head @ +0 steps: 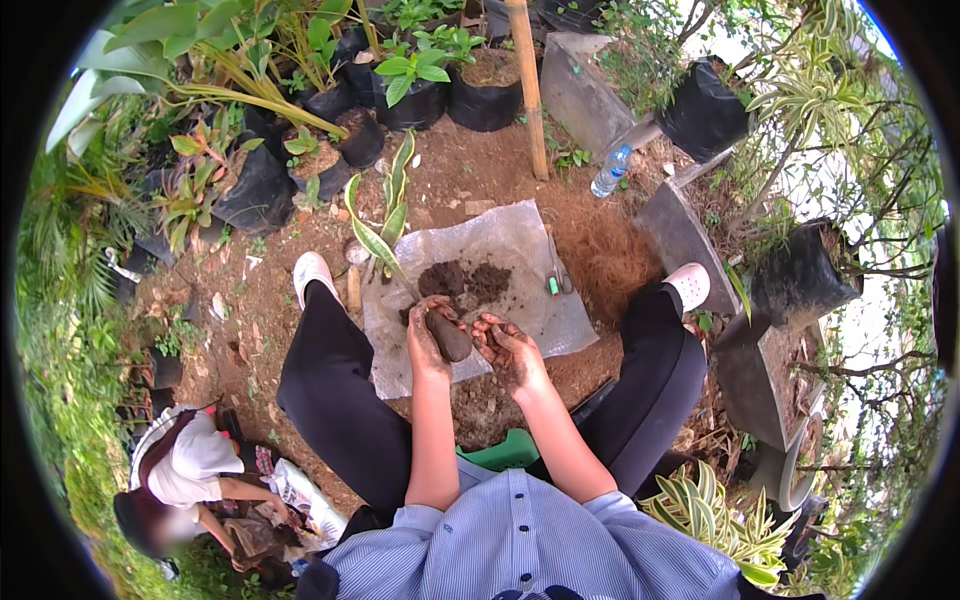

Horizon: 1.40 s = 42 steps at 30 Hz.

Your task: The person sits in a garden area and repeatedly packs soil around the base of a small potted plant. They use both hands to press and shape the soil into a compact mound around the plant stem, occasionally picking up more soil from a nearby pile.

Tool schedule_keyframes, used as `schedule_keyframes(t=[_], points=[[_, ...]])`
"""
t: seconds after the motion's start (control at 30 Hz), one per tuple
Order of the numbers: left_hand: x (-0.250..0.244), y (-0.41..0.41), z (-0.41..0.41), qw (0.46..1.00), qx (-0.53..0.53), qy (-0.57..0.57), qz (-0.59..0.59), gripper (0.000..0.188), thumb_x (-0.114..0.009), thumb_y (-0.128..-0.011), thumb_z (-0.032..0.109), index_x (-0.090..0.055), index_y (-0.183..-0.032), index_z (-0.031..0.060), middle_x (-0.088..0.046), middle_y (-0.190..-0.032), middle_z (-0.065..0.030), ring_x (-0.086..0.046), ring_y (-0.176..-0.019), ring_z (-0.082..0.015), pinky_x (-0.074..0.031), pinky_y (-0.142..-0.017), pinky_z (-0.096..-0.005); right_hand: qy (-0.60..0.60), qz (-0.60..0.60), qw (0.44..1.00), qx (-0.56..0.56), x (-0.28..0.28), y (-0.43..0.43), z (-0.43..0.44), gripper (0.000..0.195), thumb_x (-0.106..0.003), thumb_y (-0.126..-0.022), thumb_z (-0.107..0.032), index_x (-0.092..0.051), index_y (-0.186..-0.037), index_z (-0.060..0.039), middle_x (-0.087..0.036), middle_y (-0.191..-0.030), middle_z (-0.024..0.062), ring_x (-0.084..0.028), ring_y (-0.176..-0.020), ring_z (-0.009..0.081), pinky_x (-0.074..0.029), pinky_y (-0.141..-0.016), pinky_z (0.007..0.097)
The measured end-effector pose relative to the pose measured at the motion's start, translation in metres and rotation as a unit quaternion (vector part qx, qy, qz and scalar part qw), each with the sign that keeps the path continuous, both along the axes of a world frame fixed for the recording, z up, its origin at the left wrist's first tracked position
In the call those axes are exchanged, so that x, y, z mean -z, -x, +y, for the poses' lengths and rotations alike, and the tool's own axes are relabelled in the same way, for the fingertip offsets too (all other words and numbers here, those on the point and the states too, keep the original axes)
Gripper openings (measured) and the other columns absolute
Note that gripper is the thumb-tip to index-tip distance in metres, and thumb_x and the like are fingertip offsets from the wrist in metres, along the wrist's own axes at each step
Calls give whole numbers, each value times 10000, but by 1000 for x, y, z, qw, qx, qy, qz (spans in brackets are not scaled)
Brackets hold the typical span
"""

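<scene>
My left hand, smeared with soil, is closed around a smooth ball of dark soil at the base of a snake plant with yellow-edged leaves. The plant leans away from me, up and to the left. My right hand is just right of the ball, palm up with curled, muddy fingers, and a narrow gap seems to part it from the ball. Below both hands a clear plastic sheet covers the ground, bearing loose dark soil. Scissors and a small green-ended item lie at its right side.
Brown fiber is heaped right of the sheet, below a water bottle. A wooden-handled tool lies left. A bamboo pole, black plant bags and concrete slabs surround the spot. Another person bends over a sack at lower left.
</scene>
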<state>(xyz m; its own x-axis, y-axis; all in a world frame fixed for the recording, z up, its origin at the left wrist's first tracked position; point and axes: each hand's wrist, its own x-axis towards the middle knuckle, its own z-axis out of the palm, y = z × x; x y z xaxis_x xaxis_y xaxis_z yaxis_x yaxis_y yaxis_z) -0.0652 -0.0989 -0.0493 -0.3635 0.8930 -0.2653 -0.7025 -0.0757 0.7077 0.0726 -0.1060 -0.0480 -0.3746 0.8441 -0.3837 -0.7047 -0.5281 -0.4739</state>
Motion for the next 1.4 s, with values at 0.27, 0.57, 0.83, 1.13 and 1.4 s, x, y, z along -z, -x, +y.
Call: schedule_keyframes(t=[0.27,0.57,0.83,1.13,1.4], points=[[-5,-11,-2,999,25,20,-6,308,-446,-863,327,-553,-855,39,-521,-699,-51,-528,-626,-161,-483,-555,-320,-54,85,993,58,-7,-25,19,427,-468,-867,-95,-339,-1239,72,-453,-1208,210,-454,-1141,273,-425,-920,314],[-11,-22,-3,998,24,64,-2,326,-409,-866,321,-557,-868,31,-521,-693,-56,-522,-621,-170,-466,-550,-305,5,-5,998,68,-16,-12,8,321,-463,-861,-12,-406,-1153,108,-535,-1079,213,-540,-1025,291,-485,-851,303],[-5,-14,-5,999,11,40,-20,289,-375,-892,284,-520,-852,38,-526,-738,-68,-521,-616,-171,-472,-553,-319,13,-34,998,53,0,-8,5,317,-480,-864,-42,-433,-1163,53,-527,-1132,166,-543,-1026,245,-455,-873,303],[-10,-18,-4,998,17,64,-15,331,-393,-867,320,-552,-856,30,-514,-671,-56,-515,-608,-175,-456,-561,-307,-67,-33,997,35,-12,-22,10,365,-437,-847,27,-405,-1211,36,-493,-1186,181,-507,-1088,252,-434,-919,335],[-5,-21,-5,998,34,53,-18,263,-395,-885,286,-519,-845,57,-540,-748,-58,-538,-616,-172,-483,-558,-330,-49,-99,992,53,-5,-20,9,274,-509,-840,-3,-474,-1106,52,-577,-1033,170,-592,-942,241,-501,-804,293]])
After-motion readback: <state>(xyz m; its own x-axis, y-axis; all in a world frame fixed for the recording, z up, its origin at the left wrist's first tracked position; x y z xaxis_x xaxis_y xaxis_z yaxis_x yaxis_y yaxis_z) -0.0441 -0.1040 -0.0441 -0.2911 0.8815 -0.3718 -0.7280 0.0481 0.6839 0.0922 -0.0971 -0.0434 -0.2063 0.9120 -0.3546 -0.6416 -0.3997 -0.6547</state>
